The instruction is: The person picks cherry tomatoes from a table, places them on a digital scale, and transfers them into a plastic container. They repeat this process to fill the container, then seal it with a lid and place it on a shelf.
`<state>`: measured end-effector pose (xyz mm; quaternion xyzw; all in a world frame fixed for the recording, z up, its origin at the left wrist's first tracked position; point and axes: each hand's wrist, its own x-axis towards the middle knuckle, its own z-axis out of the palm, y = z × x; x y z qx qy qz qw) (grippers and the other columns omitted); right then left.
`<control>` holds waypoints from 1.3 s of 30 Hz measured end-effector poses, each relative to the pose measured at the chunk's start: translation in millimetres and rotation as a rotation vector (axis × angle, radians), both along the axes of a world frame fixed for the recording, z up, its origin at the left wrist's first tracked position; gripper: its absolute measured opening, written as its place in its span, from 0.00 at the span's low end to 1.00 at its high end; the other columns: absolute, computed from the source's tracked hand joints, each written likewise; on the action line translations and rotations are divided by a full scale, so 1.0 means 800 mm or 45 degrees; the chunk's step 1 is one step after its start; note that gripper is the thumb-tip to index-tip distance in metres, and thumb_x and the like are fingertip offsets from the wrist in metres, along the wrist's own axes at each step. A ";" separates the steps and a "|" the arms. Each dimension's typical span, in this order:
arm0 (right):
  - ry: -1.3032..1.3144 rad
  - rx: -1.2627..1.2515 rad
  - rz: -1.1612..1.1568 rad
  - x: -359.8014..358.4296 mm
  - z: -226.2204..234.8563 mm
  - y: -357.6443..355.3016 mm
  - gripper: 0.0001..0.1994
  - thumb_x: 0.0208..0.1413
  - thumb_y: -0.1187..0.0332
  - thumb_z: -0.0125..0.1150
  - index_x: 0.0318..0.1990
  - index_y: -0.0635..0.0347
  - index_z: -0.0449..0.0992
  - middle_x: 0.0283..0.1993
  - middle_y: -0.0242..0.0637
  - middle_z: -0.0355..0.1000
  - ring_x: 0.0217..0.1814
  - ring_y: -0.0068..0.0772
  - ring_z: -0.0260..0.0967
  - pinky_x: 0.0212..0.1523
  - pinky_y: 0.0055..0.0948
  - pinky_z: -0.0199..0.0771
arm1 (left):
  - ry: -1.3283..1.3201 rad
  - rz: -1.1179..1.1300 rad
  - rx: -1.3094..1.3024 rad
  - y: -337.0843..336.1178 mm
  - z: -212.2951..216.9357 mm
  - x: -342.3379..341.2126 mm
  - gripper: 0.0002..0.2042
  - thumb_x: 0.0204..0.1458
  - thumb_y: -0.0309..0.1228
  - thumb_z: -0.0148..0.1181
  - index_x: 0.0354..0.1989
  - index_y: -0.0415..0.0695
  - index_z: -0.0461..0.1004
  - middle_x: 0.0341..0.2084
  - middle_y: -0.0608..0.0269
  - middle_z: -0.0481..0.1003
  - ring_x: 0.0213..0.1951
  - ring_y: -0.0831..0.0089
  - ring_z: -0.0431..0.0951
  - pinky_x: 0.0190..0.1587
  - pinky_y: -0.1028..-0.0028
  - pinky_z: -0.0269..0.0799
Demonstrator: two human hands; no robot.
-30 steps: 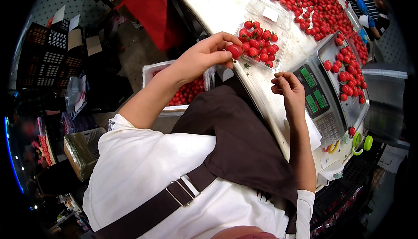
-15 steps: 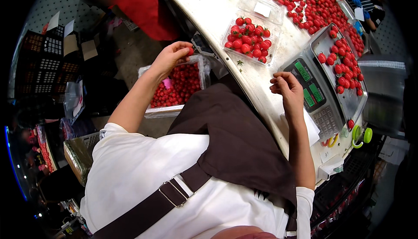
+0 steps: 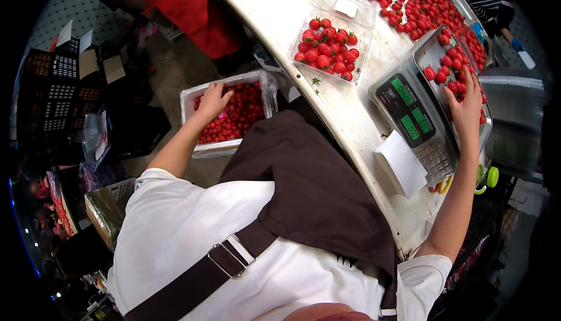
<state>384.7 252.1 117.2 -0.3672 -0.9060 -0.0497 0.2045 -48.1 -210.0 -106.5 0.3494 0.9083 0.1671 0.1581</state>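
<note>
White short-sleeved shirt (image 3: 193,221), dark brown apron (image 3: 327,192), metal-buckled strap (image 3: 187,285)

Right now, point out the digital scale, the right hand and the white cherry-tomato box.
Digital scale (image 3: 405,110): head view, on its display panel.
Right hand (image 3: 466,106): head view, on its back.
White cherry-tomato box (image 3: 219,147): head view, on its near rim.

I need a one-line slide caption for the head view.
Left hand over a white box of cherry tomatoes, right hand at the tomatoes on a digital scale.

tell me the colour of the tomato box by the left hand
The box is white, best seen in the head view.
</note>
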 end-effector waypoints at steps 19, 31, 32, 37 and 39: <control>-0.087 0.056 -0.133 0.000 -0.024 0.059 0.20 0.56 0.63 0.58 0.57 0.42 0.73 0.50 0.47 0.71 0.45 0.58 0.74 0.44 0.54 0.77 | -0.379 -0.056 0.486 0.097 0.066 0.030 0.14 0.59 0.31 0.58 0.51 0.39 0.74 0.43 0.54 0.72 0.38 0.68 0.78 0.43 0.70 0.75; 0.285 -0.151 -0.129 0.007 -0.006 0.052 0.15 0.54 0.66 0.64 0.50 0.51 0.78 0.44 0.41 0.74 0.44 0.42 0.76 0.45 0.39 0.75 | -0.451 -0.107 0.602 0.136 0.085 0.038 0.13 0.59 0.29 0.57 0.50 0.38 0.75 0.43 0.59 0.75 0.36 0.75 0.75 0.43 0.74 0.73; 0.405 -0.223 -0.152 0.013 -0.005 0.060 0.15 0.54 0.67 0.64 0.51 0.52 0.77 0.43 0.40 0.75 0.44 0.40 0.76 0.45 0.38 0.75 | -0.468 -0.111 0.612 0.139 0.087 0.039 0.13 0.59 0.28 0.57 0.51 0.38 0.75 0.43 0.59 0.75 0.36 0.75 0.75 0.43 0.75 0.73; 1.125 -1.110 -0.014 -0.043 0.039 0.020 0.13 0.62 0.66 0.63 0.52 0.57 0.76 0.39 0.33 0.78 0.27 0.19 0.74 0.19 0.18 0.64 | -0.586 -0.071 0.757 0.147 0.106 0.045 0.12 0.60 0.27 0.56 0.50 0.36 0.74 0.42 0.60 0.76 0.39 0.76 0.76 0.45 0.75 0.73; 1.212 -1.473 0.190 -0.079 0.046 -0.005 0.17 0.64 0.65 0.60 0.58 0.57 0.71 0.39 0.39 0.77 0.33 0.28 0.78 0.19 0.20 0.70 | -0.684 -0.026 0.934 0.159 0.128 0.059 0.12 0.60 0.26 0.56 0.50 0.35 0.74 0.41 0.60 0.76 0.41 0.77 0.76 0.45 0.76 0.72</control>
